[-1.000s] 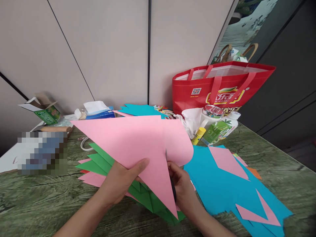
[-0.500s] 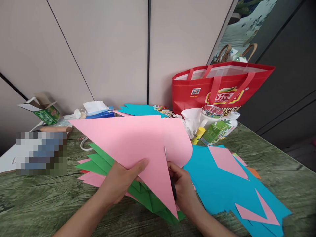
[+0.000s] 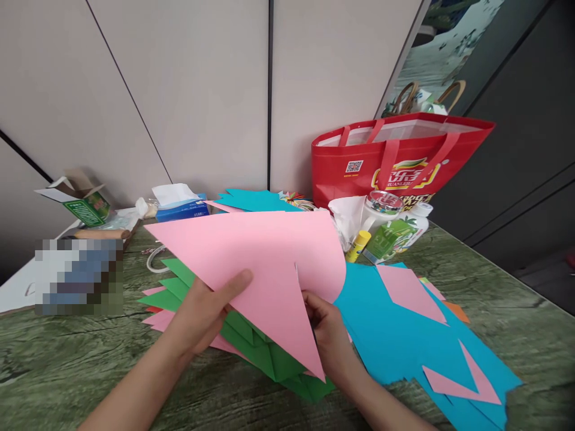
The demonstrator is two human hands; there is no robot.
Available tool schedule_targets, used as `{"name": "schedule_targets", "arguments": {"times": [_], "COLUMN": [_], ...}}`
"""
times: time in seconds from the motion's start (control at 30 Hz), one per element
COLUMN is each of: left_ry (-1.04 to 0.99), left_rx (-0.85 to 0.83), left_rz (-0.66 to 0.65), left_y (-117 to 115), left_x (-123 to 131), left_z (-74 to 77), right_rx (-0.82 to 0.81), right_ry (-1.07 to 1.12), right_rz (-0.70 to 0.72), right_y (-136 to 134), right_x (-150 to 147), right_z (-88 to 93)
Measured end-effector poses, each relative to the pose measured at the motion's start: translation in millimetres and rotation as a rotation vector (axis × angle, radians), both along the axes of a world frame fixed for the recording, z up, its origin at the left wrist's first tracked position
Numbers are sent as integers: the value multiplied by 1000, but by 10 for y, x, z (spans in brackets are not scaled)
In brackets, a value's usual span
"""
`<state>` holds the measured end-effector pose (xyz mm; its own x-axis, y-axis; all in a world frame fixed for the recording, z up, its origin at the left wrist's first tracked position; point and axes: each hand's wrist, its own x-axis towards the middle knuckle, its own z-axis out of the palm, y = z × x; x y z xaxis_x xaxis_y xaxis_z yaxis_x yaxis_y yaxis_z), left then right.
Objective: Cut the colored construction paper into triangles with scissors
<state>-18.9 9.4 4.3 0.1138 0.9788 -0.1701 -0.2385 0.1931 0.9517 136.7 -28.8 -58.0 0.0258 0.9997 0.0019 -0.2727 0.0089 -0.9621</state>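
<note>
A large sheet of pink paper is held up in front of me, its right part curling over. My left hand grips the sheet's lower left edge, thumb on top and fingers underneath. Behind the right side of the sheet, my right hand is closed on scissors; only a thin strip of blade shows at the cut, and the handles are mostly hidden. The cut runs from the lower edge up into the sheet. Below lies a pile of folded green paper with some pink pieces.
Blue paper sheets with pink offcuts lie on the right of the table. Behind them stand a yellow glue stick, a green carton and a red bag. A tissue pack sits at the back left.
The pink sheet's left corner has shifted right and slightly down. My left hand has moved a little left along its edge. The scissors' black handle has become hidden, and less blade shows.
</note>
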Motion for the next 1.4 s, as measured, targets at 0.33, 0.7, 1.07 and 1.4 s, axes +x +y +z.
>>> {"name": "schedule_targets", "arguments": {"times": [0.33,0.7,1.07,1.4], "left_ry": [113,39,62,129], "left_rx": [48,-51,-46,12], "left_rz": [83,142,189,219], "left_y": [-136,-257,-305,-334], "left_x": [-86,-131,-133,-114], "left_z": [-147,-295,-316,-247], "right_rx": [66,97,68,40], "right_ry": [92,45,44,4], "right_rz": [128,207,206,216], "right_y": [-11,-24,-32,-55], "right_x": [-26,-48,-62,-62], "right_z": [-22,-19,-39,-2]}}
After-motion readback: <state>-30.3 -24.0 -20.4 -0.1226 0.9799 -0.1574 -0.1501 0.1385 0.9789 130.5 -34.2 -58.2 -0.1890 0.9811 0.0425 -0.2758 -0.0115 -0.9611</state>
